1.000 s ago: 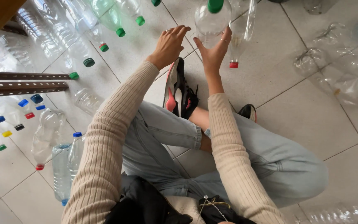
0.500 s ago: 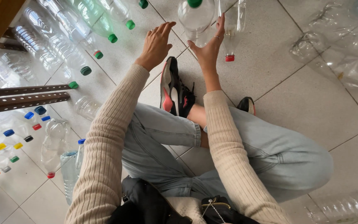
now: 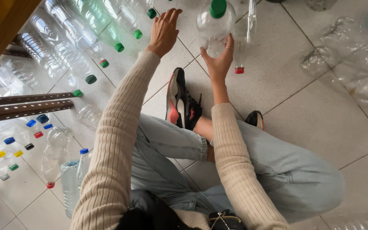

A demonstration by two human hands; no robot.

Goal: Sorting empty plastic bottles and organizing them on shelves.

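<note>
Rows of empty plastic bottles (image 3: pixel 64 55) lie on the tiled floor (image 3: pixel 320 127). The left hand (image 3: pixel 165 30) is open, fingers spread, holding nothing. Next to it, the right hand (image 3: pixel 219 61) grips a clear bottle with a green cap (image 3: pixel 215 23) — upright, just past the black shoe (image 3: pixel 182 104).

Two black trainers with pink trim (image 3: pixel 183 104), two brown perforated metal rails (image 3: pixel 24 106), and six clear plastic bottles with green caps (image 3: pixel 215 21).
</note>
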